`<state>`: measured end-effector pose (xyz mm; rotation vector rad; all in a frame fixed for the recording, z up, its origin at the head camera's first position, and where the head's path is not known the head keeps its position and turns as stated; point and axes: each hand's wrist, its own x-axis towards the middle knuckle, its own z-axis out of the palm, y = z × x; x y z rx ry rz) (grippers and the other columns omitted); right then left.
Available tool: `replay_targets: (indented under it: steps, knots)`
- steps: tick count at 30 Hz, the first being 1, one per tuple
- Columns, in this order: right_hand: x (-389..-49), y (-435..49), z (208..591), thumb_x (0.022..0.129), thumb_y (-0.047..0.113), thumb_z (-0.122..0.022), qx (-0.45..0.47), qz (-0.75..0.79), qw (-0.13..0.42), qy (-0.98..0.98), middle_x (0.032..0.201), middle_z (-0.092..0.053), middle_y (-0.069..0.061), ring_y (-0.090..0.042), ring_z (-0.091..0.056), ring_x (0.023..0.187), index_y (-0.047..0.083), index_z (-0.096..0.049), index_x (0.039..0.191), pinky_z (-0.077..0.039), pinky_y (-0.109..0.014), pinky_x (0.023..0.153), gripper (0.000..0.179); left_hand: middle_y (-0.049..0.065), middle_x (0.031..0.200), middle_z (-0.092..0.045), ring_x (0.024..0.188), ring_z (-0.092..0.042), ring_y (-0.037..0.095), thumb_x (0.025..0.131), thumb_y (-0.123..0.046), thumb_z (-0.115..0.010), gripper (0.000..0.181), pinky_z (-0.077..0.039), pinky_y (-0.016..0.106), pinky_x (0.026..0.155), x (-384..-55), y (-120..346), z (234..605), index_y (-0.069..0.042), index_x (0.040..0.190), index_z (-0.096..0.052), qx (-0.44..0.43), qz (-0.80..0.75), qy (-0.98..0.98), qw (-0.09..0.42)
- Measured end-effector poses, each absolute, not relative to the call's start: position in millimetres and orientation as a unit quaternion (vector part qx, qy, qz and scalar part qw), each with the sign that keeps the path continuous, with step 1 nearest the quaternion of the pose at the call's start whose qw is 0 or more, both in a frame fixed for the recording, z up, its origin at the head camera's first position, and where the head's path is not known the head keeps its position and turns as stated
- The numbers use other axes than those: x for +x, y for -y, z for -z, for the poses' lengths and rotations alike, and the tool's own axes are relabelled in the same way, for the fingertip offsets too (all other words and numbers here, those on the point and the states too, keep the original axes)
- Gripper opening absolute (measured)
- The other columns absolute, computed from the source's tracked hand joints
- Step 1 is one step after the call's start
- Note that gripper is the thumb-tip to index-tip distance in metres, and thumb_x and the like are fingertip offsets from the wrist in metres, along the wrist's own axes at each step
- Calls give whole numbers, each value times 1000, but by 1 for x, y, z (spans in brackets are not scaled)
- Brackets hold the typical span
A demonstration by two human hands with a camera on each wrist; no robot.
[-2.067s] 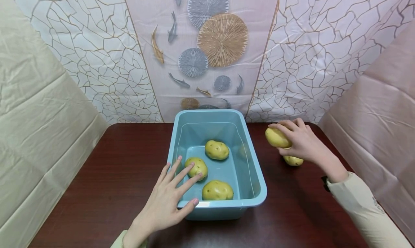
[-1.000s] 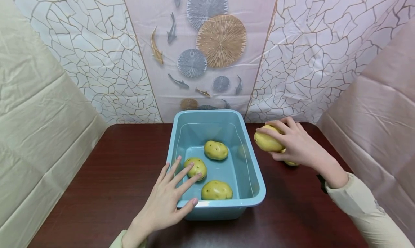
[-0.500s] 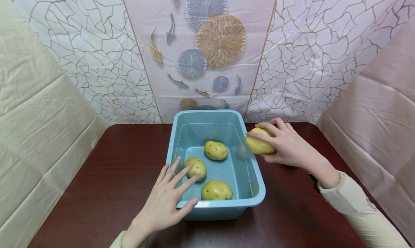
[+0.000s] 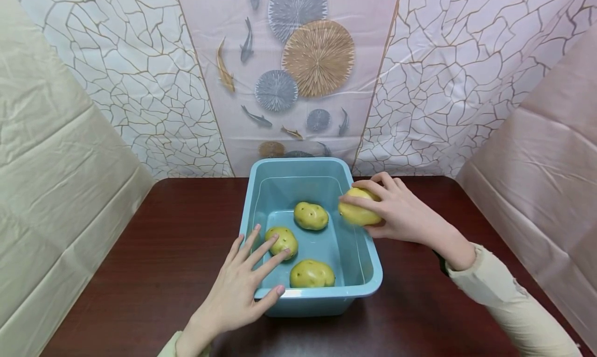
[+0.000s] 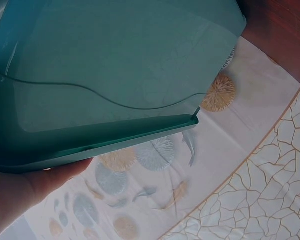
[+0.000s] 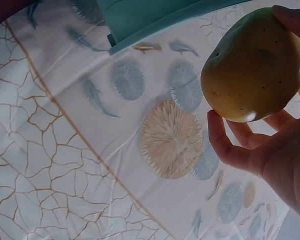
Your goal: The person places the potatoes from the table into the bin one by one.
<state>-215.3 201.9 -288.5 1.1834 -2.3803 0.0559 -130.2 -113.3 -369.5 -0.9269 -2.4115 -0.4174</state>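
Observation:
A yellow potato point(image 4: 359, 206) is held in my right hand point(image 4: 400, 212), fingers over its top and thumb underneath, above the right rim of the blue plastic tub point(image 4: 373, 263). In the right wrist view the potato point(image 6: 252, 67) sits between fingertips and thumb. Three more potatoes lie apart on the tub floor: one at the back point(image 4: 311, 216), one at the left point(image 4: 283, 242) and one near the front point(image 4: 312, 274). My left hand point(image 4: 238, 289) rests at the tub's front left corner, fingers straight and spread over the rim, partly covering the left potato.
The tub stands on a dark red-brown table point(image 4: 186, 232). Behind it hangs a patterned cloth point(image 4: 420, 87) with fish and round motifs, and plain cloth point(image 4: 70, 155) slopes along the sides. The potato seen earlier on the table at right is hidden behind my right hand.
My right hand has carried its potato leftward from the table's right side to over the tub's right rim. The left hand and the potatoes in the tub stay put.

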Motion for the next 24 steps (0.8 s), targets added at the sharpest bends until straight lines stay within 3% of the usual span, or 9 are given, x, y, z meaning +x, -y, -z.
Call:
replay_targets:
  steps: [24]
  knots:
    - [-218,-179,281,63,26,-75,476,-12,235,847,118,-50,-5,-23,-40,100,32,-49,124,-38,-37,72,67,1,140,-40,137,-18,31,88,-49,-41,47,-20,56,103,-130,114,369,-24,127,-50,-338,151,894,254]
